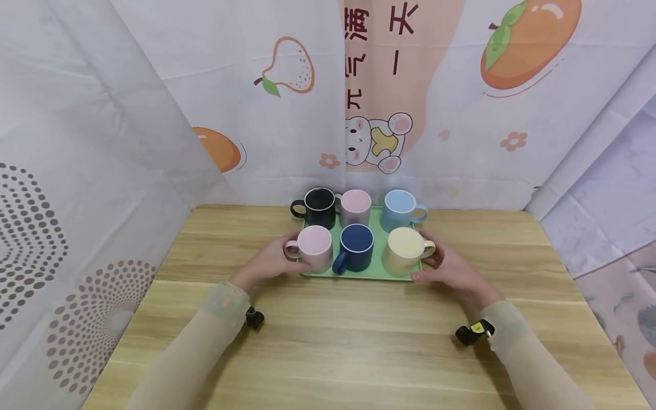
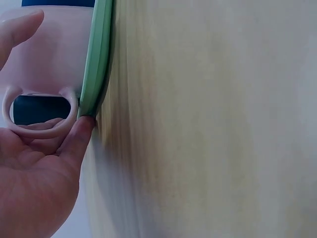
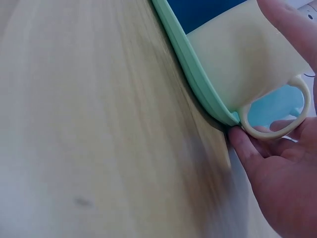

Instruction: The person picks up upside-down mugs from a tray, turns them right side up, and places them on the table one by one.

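Observation:
On the wooden table a light green tray carries two rows of mugs. At its left end my left hand holds the tray, a fingertip at the rim's corner in the left wrist view and the thumb beside the front pink mug. My right hand holds the opposite end, a fingertip against the corner, close around the handle of the cream mug. Between those two mugs stands a navy mug. Behind are a black mug, another pink mug and a light blue mug.
A white printed curtain hangs right behind the tray, and more cloth covers both sides. Bare wood of the table stretches in front of the tray. Small black cameras sit at the wrists.

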Motion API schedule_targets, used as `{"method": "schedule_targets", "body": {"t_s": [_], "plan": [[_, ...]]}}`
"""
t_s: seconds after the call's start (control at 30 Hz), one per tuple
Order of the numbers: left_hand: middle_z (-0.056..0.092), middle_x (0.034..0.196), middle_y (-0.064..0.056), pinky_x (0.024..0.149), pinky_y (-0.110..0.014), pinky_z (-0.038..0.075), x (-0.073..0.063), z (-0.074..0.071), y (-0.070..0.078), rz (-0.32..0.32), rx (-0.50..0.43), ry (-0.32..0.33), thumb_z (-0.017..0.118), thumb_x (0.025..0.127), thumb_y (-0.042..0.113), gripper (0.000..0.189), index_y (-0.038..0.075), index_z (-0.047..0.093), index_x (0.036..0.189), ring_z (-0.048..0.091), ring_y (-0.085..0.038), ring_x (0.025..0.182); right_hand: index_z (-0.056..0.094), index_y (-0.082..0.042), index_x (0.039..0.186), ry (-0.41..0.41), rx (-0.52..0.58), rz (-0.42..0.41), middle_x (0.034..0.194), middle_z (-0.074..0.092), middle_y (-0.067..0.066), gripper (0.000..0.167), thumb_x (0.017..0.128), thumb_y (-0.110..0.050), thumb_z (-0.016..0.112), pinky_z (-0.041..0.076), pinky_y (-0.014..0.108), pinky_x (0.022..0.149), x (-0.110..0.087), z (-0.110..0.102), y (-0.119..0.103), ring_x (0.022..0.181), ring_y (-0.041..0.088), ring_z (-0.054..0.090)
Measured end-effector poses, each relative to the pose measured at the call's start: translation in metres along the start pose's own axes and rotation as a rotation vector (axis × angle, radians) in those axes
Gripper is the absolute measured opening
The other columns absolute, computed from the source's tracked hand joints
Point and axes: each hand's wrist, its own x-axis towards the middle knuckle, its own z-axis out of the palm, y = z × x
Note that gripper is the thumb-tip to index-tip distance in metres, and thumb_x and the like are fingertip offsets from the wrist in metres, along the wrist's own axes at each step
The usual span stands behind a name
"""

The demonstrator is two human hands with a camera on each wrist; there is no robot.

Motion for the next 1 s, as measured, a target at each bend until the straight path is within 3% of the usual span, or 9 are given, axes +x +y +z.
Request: {"method": "schedule_targets", "body": {"t_s": [0.2, 0.4, 0.47, 0.73, 1.0], "plan": [[0.064, 0.150, -0.010, 0.120, -0.052, 0.046, -0.009, 0.005, 0.006, -0.015, -0.022, 0.000, 0.100, 0.081, 0.027, 0.098, 0.006, 0.049, 0.162, 0.062, -0.029, 0.134, 0.010, 0.000, 0.174, 0.007, -0.006, -0.030, 0.171, 0.030, 0.032, 0.118, 0.088, -0.002, 0.091, 0.051, 0.021, 0.107, -0.015, 0.003, -0.003, 0.149, 0.049, 0.046], [0.064, 0.149, -0.011, 0.117, -0.050, 0.048, -0.019, 0.009, 0.007, 0.017, -0.024, -0.011, 0.099, 0.081, 0.025, 0.095, 0.005, 0.050, 0.161, 0.062, -0.028, 0.134, 0.024, -0.002, 0.172, 0.016, -0.039, -0.062, 0.165, 0.041, 0.027, 0.105, 0.090, -0.002, 0.089, 0.050, 0.018, 0.108, -0.025, 0.002, -0.003, 0.135, 0.009, 0.060], [0.064, 0.149, -0.012, 0.117, -0.050, 0.048, -0.021, 0.009, 0.008, 0.030, -0.034, -0.019, 0.098, 0.082, 0.024, 0.095, 0.004, 0.049, 0.161, 0.062, -0.029, 0.134, 0.027, -0.005, 0.172, 0.021, -0.036, -0.062, 0.164, 0.043, 0.024, 0.102, 0.090, -0.002, 0.089, 0.050, 0.018, 0.108, -0.026, 0.003, -0.003, 0.131, 0.003, 0.060], [0.064, 0.150, -0.007, 0.120, -0.052, 0.045, -0.029, 0.013, 0.013, 0.034, -0.081, -0.073, 0.099, 0.080, 0.021, 0.099, 0.008, 0.046, 0.163, 0.060, -0.026, 0.136, 0.028, -0.010, 0.173, 0.027, -0.033, -0.033, 0.164, 0.043, 0.021, 0.103, 0.090, -0.005, 0.089, 0.053, 0.021, 0.106, -0.035, 0.005, -0.005, 0.130, 0.006, 0.062], [0.065, 0.149, -0.007, 0.118, -0.050, 0.045, -0.038, 0.024, 0.008, 0.059, -0.060, -0.066, 0.098, 0.080, 0.021, 0.095, 0.008, 0.050, 0.161, 0.061, -0.025, 0.134, 0.035, -0.011, 0.171, 0.065, -0.094, -0.027, 0.158, 0.051, 0.016, 0.093, 0.094, -0.010, 0.088, 0.054, 0.021, 0.105, -0.049, 0.012, 0.001, 0.126, 0.012, 0.065]]}}
